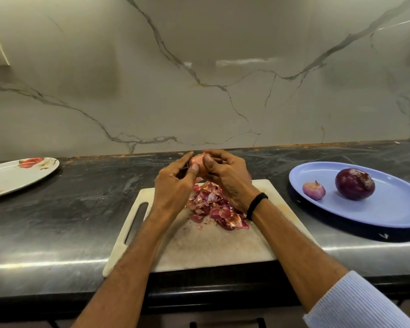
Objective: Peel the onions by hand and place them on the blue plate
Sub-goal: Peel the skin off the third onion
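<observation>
Peeling step: left hand [175,185] and right hand [226,177] grasp one onion [200,161]; once bare, it should go to the blue plate [388,215], three o'clock.

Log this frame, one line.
step: peeling | left hand and right hand: grip onion | blue plate: small onion, large onion | peels: piled on cutting board

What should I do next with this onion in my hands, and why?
Probably pull a strip of skin off with a thumb. The left hand and right hand both grip the onion above the peels, and it looks pale and papery, unlike the peeled onions on the blue plate.
</observation>
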The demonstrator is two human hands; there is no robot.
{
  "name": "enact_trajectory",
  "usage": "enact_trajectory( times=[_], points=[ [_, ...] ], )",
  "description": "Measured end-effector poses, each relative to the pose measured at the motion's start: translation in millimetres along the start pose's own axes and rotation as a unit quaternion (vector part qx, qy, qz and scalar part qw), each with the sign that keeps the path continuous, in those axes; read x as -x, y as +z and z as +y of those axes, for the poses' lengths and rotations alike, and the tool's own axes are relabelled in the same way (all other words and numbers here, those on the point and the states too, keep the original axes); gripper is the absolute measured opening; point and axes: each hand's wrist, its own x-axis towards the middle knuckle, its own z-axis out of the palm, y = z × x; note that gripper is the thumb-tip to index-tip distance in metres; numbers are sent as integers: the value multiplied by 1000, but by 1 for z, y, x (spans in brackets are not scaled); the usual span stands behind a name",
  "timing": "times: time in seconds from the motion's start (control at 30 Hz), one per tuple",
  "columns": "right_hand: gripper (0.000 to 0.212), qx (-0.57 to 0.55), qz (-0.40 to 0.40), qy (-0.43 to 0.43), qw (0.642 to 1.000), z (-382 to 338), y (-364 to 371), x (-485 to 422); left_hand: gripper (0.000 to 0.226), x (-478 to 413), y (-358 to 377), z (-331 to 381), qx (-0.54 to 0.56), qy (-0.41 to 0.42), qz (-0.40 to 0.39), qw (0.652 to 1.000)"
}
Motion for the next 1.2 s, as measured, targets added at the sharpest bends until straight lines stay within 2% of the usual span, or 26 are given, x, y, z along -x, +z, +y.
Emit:
enact_trajectory(
  times=[0.13,0.27,0.33,0.4,0.5,0.57,0.67,0.73,0.87,0.97,1.03,1.13,1.2],
  points=[
    [31,-3,-4,-9,1000,1,-1,-1,60,-1,0,-1,-14,5,-23,1000],
    [36,-43,1,-6,999,1,1,-4,62,0,1,-1,-27,22,-4,999],
    [29,-37,7,-12,999,2,0,-6,62,0,2,-1,-35,34,-3,999],
    [18,7,28,-30,999,2,-2,-6,64,0,2,-2,-46,48,-7,998],
    [10,132,62,-79,986,6,-6,-8,66,3,3,-3,-64,73,-28,995],
    [14,200,72,-95,973,7,-7,-10,65,4,3,-3,-61,82,-37,994],
    [17,212,104,-89,968,4,-9,-12,60,4,3,-1,-33,83,-46,995],
    [9,178,116,-82,974,1,-12,-10,56,4,2,2,-11,65,-47,997],
    [27,156,99,-88,979,-2,-11,-5,45,2,0,4,34,19,-12,999],
    [12,180,99,-92,974,1,-11,-5,37,0,-1,4,103,-32,12,994],
    [10,177,82,-87,977,1,-10,-4,31,0,-2,5,146,-52,22,988],
    [28,178,20,-98,979,1,-9,-1,31,-2,-2,4,186,-74,32,979],
    [48,260,-4,-142,955,3,-6,3,36,-2,-2,3,210,-100,30,972]
  ],
)
